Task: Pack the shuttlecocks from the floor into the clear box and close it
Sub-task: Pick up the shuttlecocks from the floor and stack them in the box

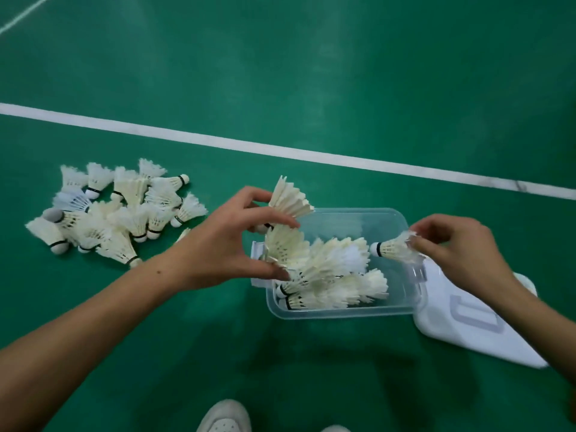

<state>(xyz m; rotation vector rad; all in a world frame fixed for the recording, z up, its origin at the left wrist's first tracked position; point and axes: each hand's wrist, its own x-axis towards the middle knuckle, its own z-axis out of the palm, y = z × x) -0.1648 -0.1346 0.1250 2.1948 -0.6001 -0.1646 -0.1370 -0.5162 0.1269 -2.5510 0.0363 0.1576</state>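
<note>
A white shoe (pixel 225 416) peeks in at 6 o'clock, nearest of all. Just past it sits the clear box (pixel 343 311), near the middle, already holding several shuttlecocks (pixel 336 275). Its white lid (pixel 473 325) lies off, touching the box's right end, at 4 o'clock.

The left hand (pixel 227 241) hangs over the box's left end. Its fingers and thumb are curled around two shuttlecocks (pixel 288 222). The right hand (pixel 458 247), at 3 o'clock, pinches one shuttlecock (pixel 394 249) by its feathers over the right rim, cork end pointing into the box.

I think the job now is dropping these in. It would go best laid flat, corks one way, so they nest and the feathers don't get bent. Let go low, inside the walls.

The pile on the floor (pixel 115 216) waits at 9 o'clock, well apart from the box, so there is lots left to do. Green floor (pixel 218 353) lies open between them for reaching. A white line (pixel 311 152) crosses farther back.
</note>
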